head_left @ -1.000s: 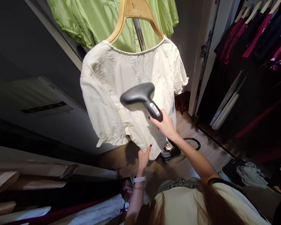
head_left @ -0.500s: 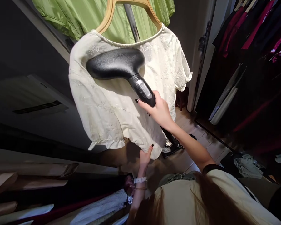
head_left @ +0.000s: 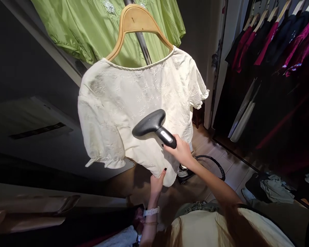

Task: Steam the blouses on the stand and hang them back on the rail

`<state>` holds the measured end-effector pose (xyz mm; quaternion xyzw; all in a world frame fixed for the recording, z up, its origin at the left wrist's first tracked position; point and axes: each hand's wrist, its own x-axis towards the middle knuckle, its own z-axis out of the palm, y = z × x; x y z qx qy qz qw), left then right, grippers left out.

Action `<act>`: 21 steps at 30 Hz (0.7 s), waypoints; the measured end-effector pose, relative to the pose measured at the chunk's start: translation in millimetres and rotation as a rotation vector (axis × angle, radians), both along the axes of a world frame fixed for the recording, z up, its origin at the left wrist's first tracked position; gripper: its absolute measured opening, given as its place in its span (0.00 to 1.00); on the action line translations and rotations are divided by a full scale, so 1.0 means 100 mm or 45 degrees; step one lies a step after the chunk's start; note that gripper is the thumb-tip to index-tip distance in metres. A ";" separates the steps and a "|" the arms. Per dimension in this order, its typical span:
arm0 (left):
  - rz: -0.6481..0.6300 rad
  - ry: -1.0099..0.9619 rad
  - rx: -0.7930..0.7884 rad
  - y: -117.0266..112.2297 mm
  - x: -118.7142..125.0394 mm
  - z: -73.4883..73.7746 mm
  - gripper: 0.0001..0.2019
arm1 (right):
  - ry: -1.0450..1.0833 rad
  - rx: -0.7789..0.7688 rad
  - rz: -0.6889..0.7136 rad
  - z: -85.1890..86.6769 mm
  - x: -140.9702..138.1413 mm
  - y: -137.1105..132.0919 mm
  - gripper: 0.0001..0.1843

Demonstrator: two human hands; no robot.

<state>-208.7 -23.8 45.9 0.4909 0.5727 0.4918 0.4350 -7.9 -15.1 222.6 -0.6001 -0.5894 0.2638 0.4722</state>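
Note:
A white embroidered blouse [head_left: 144, 92] with short frilled sleeves hangs on a wooden hanger [head_left: 137, 22]. My right hand [head_left: 179, 149] is wrapped round the handle of a black garment steamer [head_left: 150, 122]. The steamer's head lies over the lower middle of the blouse; whether it presses on the cloth I cannot tell. Below it, my left hand [head_left: 157, 181] pinches the bottom hem, thumb on top and the other fingers hidden under the fabric.
Behind the blouse a green garment [head_left: 74, 29] hangs by a metal pole [head_left: 143, 48]. A black ribbed hose [head_left: 216, 164] curves over the tiled floor beside the steamer's base [head_left: 184, 173]. Dark and magenta clothes [head_left: 247, 48] hang on the right. Folded cloth [head_left: 275, 188] lies at lower right.
My right hand has brought the steamer down from the blouse's upper chest to its lower middle. My left hand still holds the hem. The view has tilted up slightly, showing more of the hanger.

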 end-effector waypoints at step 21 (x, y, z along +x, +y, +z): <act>0.061 -0.038 0.008 -0.04 0.01 -0.01 0.21 | 0.000 -0.001 0.035 -0.13 -0.04 0.07 0.25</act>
